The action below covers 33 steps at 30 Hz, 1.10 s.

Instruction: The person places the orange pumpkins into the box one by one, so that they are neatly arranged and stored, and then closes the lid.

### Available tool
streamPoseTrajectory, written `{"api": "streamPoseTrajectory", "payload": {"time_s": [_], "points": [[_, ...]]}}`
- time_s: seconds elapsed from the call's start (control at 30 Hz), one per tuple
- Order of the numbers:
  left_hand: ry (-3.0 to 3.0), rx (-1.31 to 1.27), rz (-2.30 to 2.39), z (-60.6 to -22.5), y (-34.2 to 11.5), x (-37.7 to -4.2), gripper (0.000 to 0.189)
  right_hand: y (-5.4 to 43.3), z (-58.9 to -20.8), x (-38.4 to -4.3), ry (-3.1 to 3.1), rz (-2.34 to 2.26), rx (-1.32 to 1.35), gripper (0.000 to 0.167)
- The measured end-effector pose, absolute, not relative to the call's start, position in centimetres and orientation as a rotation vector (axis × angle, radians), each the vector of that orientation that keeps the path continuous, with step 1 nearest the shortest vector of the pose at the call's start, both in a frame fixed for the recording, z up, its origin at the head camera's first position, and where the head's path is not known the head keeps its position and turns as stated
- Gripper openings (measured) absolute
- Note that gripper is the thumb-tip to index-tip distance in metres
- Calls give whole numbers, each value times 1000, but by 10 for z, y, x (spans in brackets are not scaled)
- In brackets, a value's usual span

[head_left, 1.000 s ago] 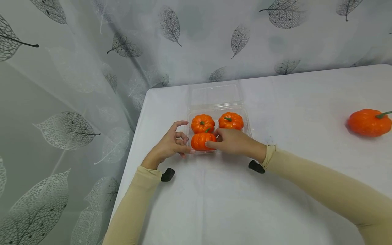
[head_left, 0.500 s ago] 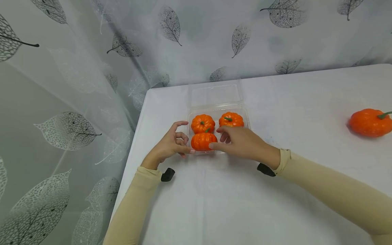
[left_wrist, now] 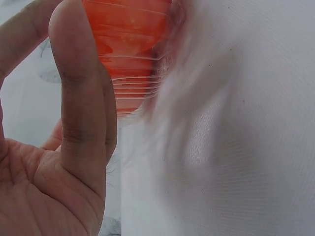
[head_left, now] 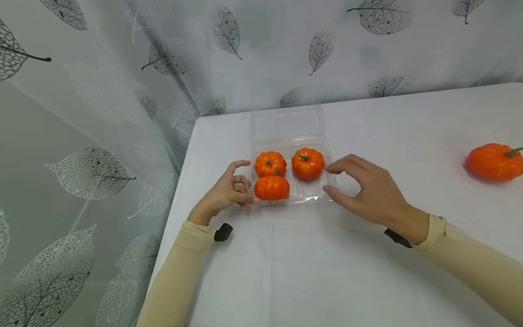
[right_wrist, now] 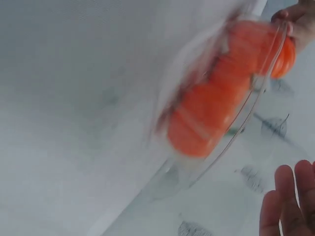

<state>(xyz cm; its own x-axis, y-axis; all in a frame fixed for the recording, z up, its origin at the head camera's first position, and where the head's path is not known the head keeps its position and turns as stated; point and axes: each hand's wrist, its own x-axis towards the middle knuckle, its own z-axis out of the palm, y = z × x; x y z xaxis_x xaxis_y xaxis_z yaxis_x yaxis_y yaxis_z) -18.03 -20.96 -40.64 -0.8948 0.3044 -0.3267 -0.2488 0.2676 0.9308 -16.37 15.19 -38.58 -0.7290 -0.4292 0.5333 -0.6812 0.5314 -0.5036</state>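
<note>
A clear plastic clamshell box [head_left: 313, 196] stands with its lid [head_left: 286, 126] laid back. Inside sit three small orange pumpkins: one at the front left [head_left: 271, 188], one behind it [head_left: 269, 162] and another at the back right [head_left: 308, 164]. The front right part of the box holds nothing. My left hand [head_left: 222, 195] rests at the box's left side, thumb by the front corner and fingers loosely bent; its fingers [left_wrist: 78, 98] stand beside the ribbed wall. Just off the right side is my right hand [head_left: 369, 188], thumb and fingers spread, holding nothing.
A larger orange pumpkin [head_left: 492, 162] with a green stem lies far right on the white tablecloth [head_left: 327, 281]. Behind and left hangs a leaf-patterned curtain [head_left: 261, 50], close to the table's back and left edges.
My right hand has let go of the front left pumpkin and drawn away to the right, out of the box. The left hand has stayed where it was.
</note>
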Motion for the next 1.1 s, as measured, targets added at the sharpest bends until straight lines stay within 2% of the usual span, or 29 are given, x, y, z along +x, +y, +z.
{"api": "streamPoseTrajectory", "payload": {"time_s": [0.27, 0.57, 0.67, 0.77, 0.8, 0.93, 1.1], "points": [[2096, 24, 1665, -409, -212, -180, 101, 206, -389, -163, -2299, 1062, 740, 42], [2115, 12, 1643, -409, -212, -180, 100, 259, -386, -163, -2313, 966, 500, 41], [2122, 11, 1635, -409, -213, -180, 100, 275, -388, -167, -2307, 853, 464, 63], [2126, 12, 1629, -409, -213, -180, 100, 290, -389, -172, -2322, 700, 413, 92], [2127, 15, 1628, -409, -213, -180, 99, 295, -389, -173, -2351, 669, 369, 96], [2127, 27, 1623, -408, -212, -180, 99, 315, -386, -177, -2589, 594, 65, 89], [2135, 32, 1608, -406, -211, -180, 99, 340, -394, -183, -2738, 703, -326, 102]]}}
